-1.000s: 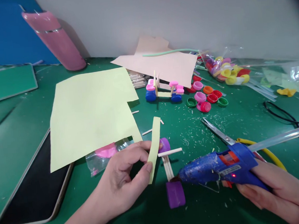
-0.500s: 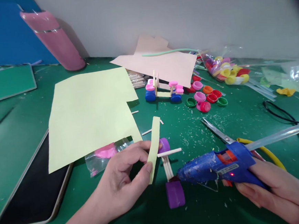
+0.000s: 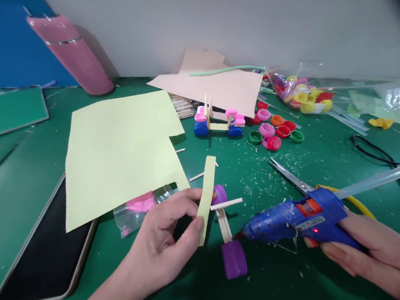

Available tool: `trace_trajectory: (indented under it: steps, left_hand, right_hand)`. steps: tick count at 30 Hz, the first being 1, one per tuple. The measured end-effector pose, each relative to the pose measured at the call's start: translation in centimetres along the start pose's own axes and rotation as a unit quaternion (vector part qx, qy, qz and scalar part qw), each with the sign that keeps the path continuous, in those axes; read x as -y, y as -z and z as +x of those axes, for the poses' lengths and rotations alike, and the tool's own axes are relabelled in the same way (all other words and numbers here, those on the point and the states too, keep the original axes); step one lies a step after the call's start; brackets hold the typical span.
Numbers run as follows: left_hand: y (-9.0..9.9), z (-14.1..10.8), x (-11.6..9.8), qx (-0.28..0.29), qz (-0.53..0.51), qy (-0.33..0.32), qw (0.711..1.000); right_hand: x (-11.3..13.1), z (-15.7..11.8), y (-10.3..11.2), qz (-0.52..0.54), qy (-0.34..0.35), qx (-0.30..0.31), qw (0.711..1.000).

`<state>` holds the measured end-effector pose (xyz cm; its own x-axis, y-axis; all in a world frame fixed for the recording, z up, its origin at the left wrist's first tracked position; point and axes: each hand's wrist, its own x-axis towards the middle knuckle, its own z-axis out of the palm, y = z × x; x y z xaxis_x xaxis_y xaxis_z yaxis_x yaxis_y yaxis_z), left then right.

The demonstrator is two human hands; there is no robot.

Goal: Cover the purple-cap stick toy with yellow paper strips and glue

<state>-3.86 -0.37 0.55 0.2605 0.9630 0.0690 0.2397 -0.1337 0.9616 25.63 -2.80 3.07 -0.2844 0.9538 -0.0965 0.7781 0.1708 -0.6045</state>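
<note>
The green table (image 3: 328, 154) is spread beneath everything, the clock being read from the view's centre. A pale yellow sheet (image 3: 122, 151) is laid at nine. At four, the blue glue gun (image 3: 276, 221) is gripped by the curled fingers of the right hand (image 3: 374, 247). At seven, the left hand (image 3: 161, 245) is seen. Between five and six, the purple-capped stick frame (image 3: 224, 224) is set, the nozzle (image 3: 240, 235) placed just beside its near cap (image 3: 234, 259); whether they touch cannot be told. At six, a pale yellow strip (image 3: 208, 186) is pinched between left thumb and fingers. The frame is crossed by a white stick (image 3: 228, 204).
</note>
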Motion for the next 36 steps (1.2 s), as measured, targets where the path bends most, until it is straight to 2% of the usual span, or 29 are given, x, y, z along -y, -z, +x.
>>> trace_trajectory:
  steps: [3,7,13,18,25,30,36]
  left_hand:
    - [0.0,0.1,-0.3,0.016,0.011,0.001,1.000]
    - [0.1,0.0,-0.5,0.007,0.007,-0.007,1.000]
    - [0.2,0.1,-0.3,0.029,0.017,-0.009,0.999]
    - [0.1,0.2,-0.2,0.038,-0.003,-0.006,0.999]
    - [0.2,0.2,-0.3,0.038,-0.013,-0.004,0.999]
    - [0.2,0.1,-0.4,0.038,-0.014,0.005,0.999]
    - [0.2,0.1,-0.4,0.035,-0.007,0.002,0.999]
  right_hand:
    - [0.4,0.2,0.1,-0.043,-0.001,0.088,0.995]
    - [0.3,0.4,0.0,-0.042,-0.018,0.131,0.990]
    - [-0.1,0.4,-0.2,-0.036,-0.013,0.111,0.993]
    - [0.3,0.3,0.0,-0.017,0.008,0.151,0.988]
    - [0.4,0.5,-0.6,-0.036,-0.020,0.113,0.993]
    - [1.4,0.8,-1.0,-0.036,-0.045,0.068,0.996]
    - [1.3,0.6,-0.8,0.015,-0.046,0.085,0.995]
